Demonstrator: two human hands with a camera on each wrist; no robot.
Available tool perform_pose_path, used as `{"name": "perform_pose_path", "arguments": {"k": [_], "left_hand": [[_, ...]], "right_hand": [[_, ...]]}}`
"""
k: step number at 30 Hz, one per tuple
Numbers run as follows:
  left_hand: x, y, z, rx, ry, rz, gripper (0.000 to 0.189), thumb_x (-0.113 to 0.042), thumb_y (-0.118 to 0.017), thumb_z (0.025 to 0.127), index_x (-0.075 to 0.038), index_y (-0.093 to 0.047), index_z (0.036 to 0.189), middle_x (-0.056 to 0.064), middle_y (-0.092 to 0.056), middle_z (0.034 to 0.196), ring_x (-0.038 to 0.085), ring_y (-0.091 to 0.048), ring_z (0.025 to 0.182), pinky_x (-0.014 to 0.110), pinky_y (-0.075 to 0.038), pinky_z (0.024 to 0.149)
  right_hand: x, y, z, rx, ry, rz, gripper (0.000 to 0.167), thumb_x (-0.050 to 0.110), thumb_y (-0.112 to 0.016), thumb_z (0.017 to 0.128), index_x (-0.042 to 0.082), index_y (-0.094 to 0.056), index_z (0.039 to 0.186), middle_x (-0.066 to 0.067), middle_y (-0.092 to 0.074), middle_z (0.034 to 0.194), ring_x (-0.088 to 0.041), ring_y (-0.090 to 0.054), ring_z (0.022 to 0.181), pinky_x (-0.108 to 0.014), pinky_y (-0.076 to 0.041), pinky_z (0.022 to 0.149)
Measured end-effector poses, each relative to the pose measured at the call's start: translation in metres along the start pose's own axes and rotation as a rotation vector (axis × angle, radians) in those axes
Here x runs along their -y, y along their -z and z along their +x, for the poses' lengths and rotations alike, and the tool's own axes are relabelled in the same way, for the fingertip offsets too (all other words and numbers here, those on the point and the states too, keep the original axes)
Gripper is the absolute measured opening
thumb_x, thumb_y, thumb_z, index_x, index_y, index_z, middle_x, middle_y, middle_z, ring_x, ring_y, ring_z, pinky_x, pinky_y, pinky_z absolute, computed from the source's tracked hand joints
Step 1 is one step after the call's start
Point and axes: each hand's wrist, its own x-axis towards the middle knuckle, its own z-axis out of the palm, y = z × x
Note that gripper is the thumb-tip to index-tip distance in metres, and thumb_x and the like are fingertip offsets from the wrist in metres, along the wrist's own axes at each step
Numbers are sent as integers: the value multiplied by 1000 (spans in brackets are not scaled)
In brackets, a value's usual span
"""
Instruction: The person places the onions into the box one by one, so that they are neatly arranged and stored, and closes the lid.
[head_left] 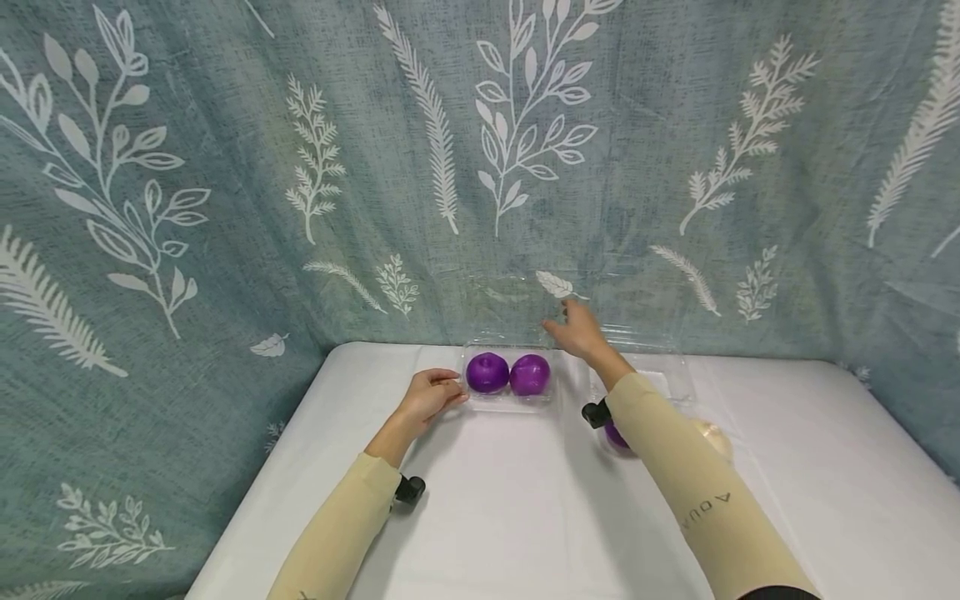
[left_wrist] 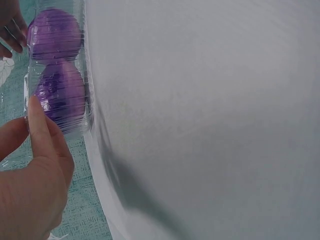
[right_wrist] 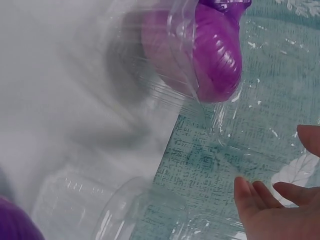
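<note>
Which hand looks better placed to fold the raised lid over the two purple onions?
Probably the right hand: it is close beside the raised clear lid, while the left hand is at the clamshell container's left end.

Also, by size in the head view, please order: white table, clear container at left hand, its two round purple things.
White table
Clear container
Left purple thing, right purple thing: nearly alike, unranked

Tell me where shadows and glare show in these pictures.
Head view: soft shadows beside the left arm and right arm on the white tabletop; left wrist view: a dark shadow on that tabletop, glints on the clear container; right wrist view: shiny highlights on the purple item.
</note>
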Motion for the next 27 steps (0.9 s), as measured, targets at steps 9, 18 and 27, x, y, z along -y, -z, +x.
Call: {"name": "perform_pose_path", "arguments": {"k": [9, 18, 27], "left_hand": [[1, 0, 2, 3, -9, -1, 42, 10, -58, 97, 17, -49, 137, 31, -59, 120, 28, -69, 99, 25, -62, 84], [6, 1, 4, 18, -2, 3, 43, 8, -58, 98, 17, -48, 138, 31, -59, 121, 22, -70, 93, 27, -61, 87], [1, 0, 2, -5, 6, 7, 41, 10, -58, 97, 16, -50, 137, 27, -60, 117, 27, -70, 99, 28, -61, 87]], "right_hand": [[-2, -1, 7, 22, -54, 105, 75, 31, -53, 106, -4, -15, 160, -27, -30, 161, -42, -32, 148, -57, -35, 119], [-1, -2, 2, 39, -66, 178, 75, 34, -51, 107, -1, -13, 162, -24, -30, 162, -38, -31, 149, -54, -34, 121], [-1, 0, -3, 44, -35, 232, 68, 40, -42, 110, 3, -20, 162, -23, -35, 159, -39, -32, 148, -57, -36, 118]]}}
